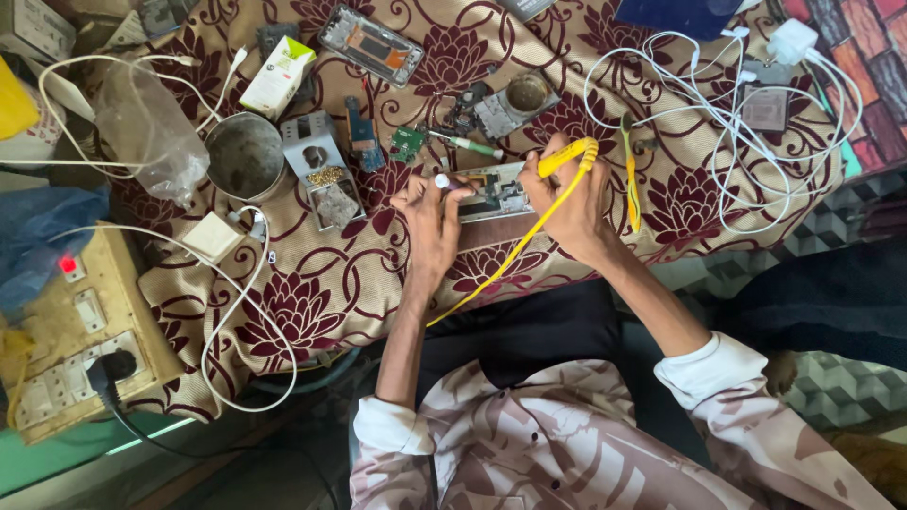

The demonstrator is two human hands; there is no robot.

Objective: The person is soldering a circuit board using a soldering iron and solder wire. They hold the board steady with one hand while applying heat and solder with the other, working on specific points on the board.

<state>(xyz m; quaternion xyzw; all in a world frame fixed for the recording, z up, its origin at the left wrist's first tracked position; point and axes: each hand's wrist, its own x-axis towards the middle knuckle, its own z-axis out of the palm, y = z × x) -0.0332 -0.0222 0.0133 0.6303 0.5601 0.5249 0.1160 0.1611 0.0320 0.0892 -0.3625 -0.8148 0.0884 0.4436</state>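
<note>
An opened phone body [493, 192] lies on the flowered cloth [312, 293] near the table's front edge. My left hand [430, 219] rests on its left end and pinches a small white-tipped piece [441, 179] against it. My right hand [567, 203] grips a yellow soldering iron [565, 157], its tip down on the phone's inside. The iron's yellow cord [501, 264] runs down between my arms.
A metal cup [244, 156], a small parts tray [321, 170], circuit boards, a green-handled screwdriver [470, 144] and another opened phone [370, 44] lie behind. White cables [727, 123] coil at right. Yellow tweezers [630, 175] lie beside my right hand. A switchboard [80, 340] sits left.
</note>
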